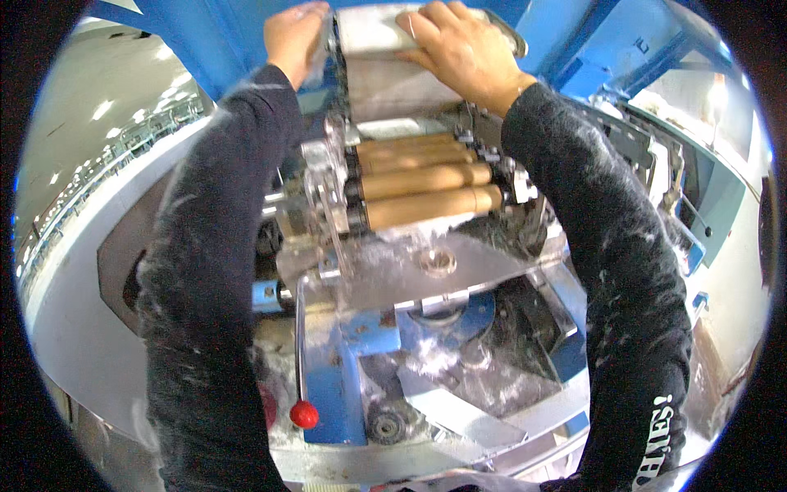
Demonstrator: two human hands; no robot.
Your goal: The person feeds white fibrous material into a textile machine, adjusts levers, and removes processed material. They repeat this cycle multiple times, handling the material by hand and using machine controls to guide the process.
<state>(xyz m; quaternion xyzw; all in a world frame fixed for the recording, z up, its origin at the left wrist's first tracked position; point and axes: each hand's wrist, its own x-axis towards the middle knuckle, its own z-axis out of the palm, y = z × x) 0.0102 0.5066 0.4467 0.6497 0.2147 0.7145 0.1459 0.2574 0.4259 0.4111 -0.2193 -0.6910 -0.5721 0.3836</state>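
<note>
My left hand [297, 39] is raised at the far end of the machine, beside the left end of a pale, rounded cover-like part [373, 31]. Its fingers are curled closed against a whitish edge or wad; what they hold is partly hidden. Across the top of the pale part lies my right hand [467, 53], its fingers spread and touching the surface, thumb lower on its near face. Below both hands, several brown rollers [434, 207] lie side by side between metal end brackets [328, 193]. White fluff or dust clings to my dark sleeves.
A dusty metal plate [393, 266] with a round fitting [438, 261] sits nearer than the rollers. A lever with a red knob [303, 414] stands at the lower left beside a blue bracket [328, 385]. Blue panels [566, 37] rise behind. A curved grey housing [78, 328] borders the left.
</note>
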